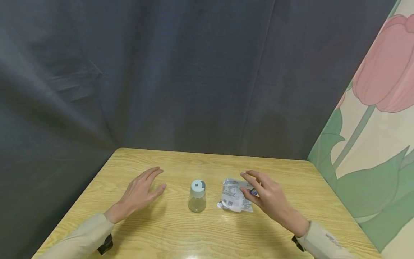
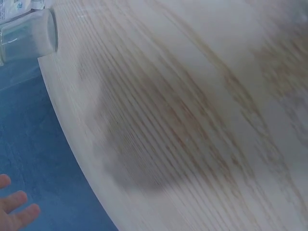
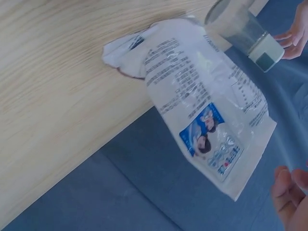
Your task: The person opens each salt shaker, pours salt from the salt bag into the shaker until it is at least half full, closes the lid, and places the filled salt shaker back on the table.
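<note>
A small clear bottle [image 1: 197,203] with a pale cap [image 1: 196,186] stands upright on the table between both hands. Just right of it is a white plastic packet [image 1: 230,196] with printed text and a blue picture patch, which shows in full in the right wrist view. My left hand [image 1: 139,192] hovers left of the bottle, fingers loosely extended and thumb apart, holding nothing. Over the right end of the packet, my right hand [image 1: 270,196] has its fingers gently bent and grips nothing; it covers part of the packet in the head view. Through the bottle no contents are visible.
The wood-grain table [image 1: 181,233] has rounded far corners. A dark curtain [image 1: 194,79] hangs behind it and along the left side. On the right is a wall with painted tulips [image 1: 385,68]. Black straps [image 1: 106,244] circle both wrists.
</note>
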`<move>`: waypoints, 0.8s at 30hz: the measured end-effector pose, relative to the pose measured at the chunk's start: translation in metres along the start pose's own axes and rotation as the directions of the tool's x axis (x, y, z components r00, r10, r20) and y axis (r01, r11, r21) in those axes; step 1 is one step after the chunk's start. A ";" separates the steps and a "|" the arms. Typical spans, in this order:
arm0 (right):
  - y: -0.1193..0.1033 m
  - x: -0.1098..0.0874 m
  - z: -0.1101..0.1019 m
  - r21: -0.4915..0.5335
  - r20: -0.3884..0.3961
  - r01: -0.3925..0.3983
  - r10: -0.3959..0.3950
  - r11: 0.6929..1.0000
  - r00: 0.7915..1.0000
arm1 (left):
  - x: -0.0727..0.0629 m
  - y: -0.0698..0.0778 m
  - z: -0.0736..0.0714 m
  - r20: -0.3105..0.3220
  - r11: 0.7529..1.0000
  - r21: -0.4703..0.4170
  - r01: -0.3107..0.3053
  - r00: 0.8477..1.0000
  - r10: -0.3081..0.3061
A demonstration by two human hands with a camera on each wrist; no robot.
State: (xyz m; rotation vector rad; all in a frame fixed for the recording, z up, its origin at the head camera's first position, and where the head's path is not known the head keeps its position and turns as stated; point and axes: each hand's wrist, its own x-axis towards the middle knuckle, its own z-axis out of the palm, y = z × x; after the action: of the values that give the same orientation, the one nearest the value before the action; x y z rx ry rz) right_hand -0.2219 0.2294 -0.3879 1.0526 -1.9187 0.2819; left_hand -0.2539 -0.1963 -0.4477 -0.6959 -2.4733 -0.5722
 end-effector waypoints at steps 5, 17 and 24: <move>-0.005 0.002 0.005 0.001 0.040 -0.024 0.024 1.000 0.999 | -0.001 0.004 0.003 0.037 0.999 -0.040 0.023 0.999 -0.021; -0.020 0.004 0.018 -0.011 0.126 -0.061 0.062 0.998 0.990 | 0.003 0.010 0.007 0.043 0.999 -0.045 0.017 0.999 -0.016; -0.033 0.009 0.027 0.002 0.160 -0.095 0.093 0.995 0.983 | 0.003 0.011 0.007 0.048 0.999 -0.044 0.022 0.999 -0.020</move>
State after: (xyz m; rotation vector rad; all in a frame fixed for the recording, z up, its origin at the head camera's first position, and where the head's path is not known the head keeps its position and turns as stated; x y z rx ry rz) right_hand -0.2152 0.1893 -0.4030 1.0184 -2.1170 0.2670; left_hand -0.2520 -0.1827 -0.4489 -0.7098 -2.5216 -0.6266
